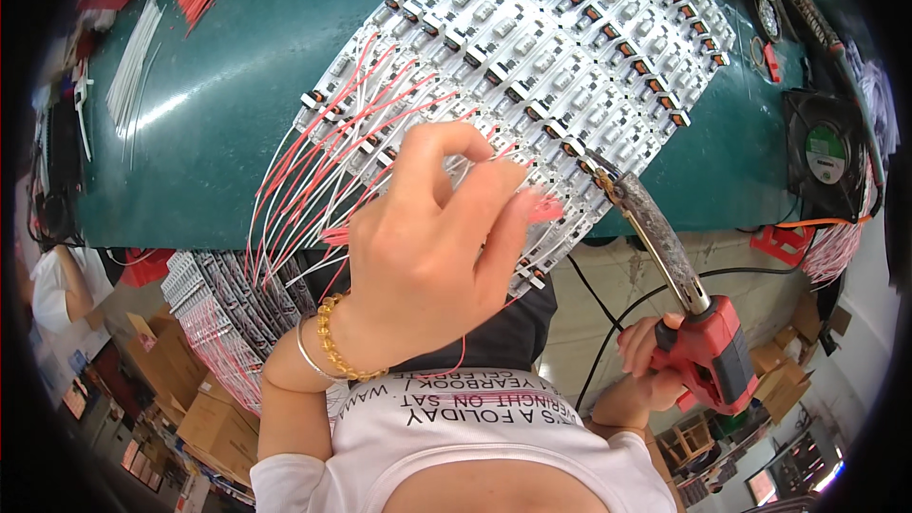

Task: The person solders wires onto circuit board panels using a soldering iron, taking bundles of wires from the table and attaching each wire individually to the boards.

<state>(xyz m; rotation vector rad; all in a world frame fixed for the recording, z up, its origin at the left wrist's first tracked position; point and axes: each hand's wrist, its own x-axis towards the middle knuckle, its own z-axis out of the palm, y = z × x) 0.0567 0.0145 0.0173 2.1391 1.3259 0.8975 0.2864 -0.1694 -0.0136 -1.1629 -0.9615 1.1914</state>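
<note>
Head view: left hand [427, 228] at centre, fingers curled, apparently gripping red wires [334, 236]; grip partly hidden. Right hand [651, 366] at 4 o'clock, wrapped round the handle of a red-and-black soldering gun [701, 328], barrel aimed toward 11 o'clock, tip at the white module panel [560, 62]; contact unclear. Panel runs from centre toward 1 o'clock on green worktop [256, 47]. Wires likely light, floppy: pinch near ends. Gun probably rigid, heavier, hot-tipped: handle only.
</note>
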